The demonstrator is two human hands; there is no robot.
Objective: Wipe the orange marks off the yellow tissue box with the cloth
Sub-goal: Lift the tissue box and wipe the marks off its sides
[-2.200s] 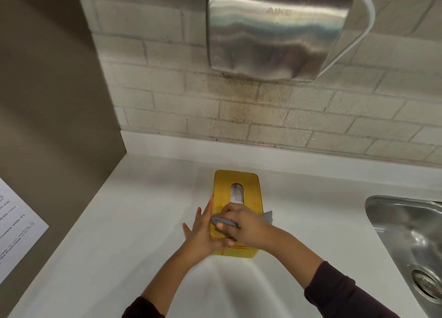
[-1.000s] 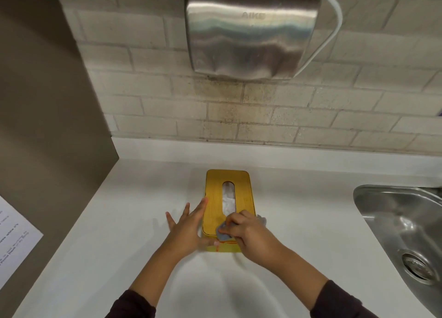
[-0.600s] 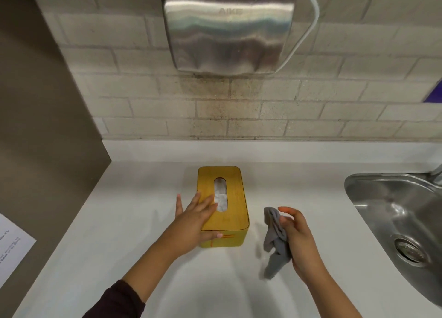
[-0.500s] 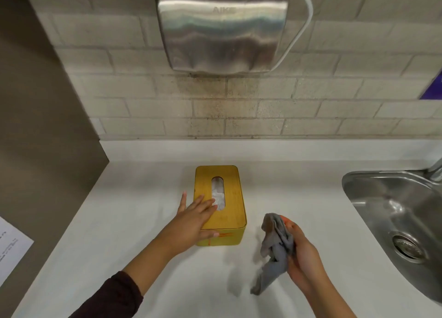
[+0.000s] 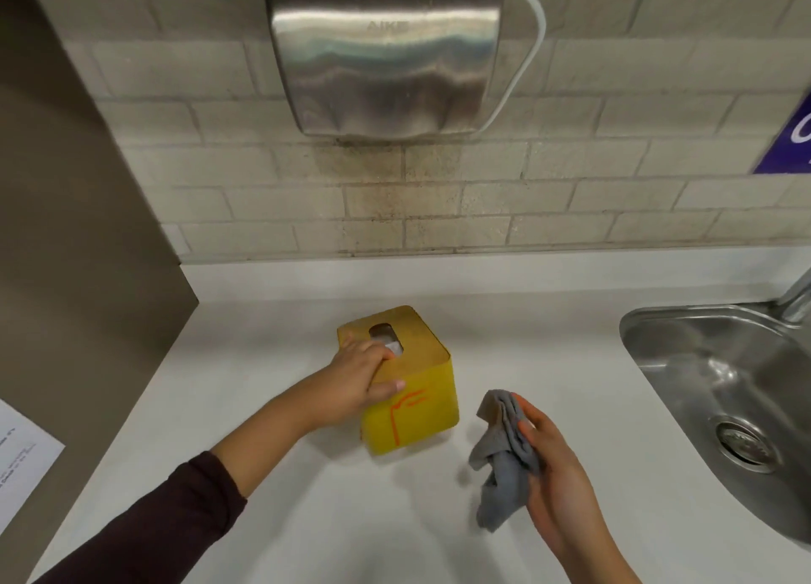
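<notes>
Yellow tissue box [image 5: 421, 416] with a wood-toned top sits on the white counter [image 5: 263, 517] under our left hand [image 5: 357, 375]. That hand grasps it from above: the fingers curl over the top to the edge of the oval slot, where white tissue [image 5: 392, 345] shows just beyond the fingertips, and the thumb presses the upper edge of the near side. Thin orange marks [image 5: 403, 408] run across and down that near side, starting right beside the thumb tip. Whether the box's base lies flat we cannot tell.

Our right hand [image 5: 553, 469] is off to the right of the box, apart from it, above the counter. It holds a bunched grey cloth [image 5: 504, 456] against the palm with curled fingers; the cloth hangs down on the hand's left, between it and the box, touching neither box nor marks.

Well right of the right hand lies a steel sink [image 5: 702, 390]. Beyond both hands, a brushed-metal hand dryer [image 5: 386, 52] hangs on the brick wall.
</notes>
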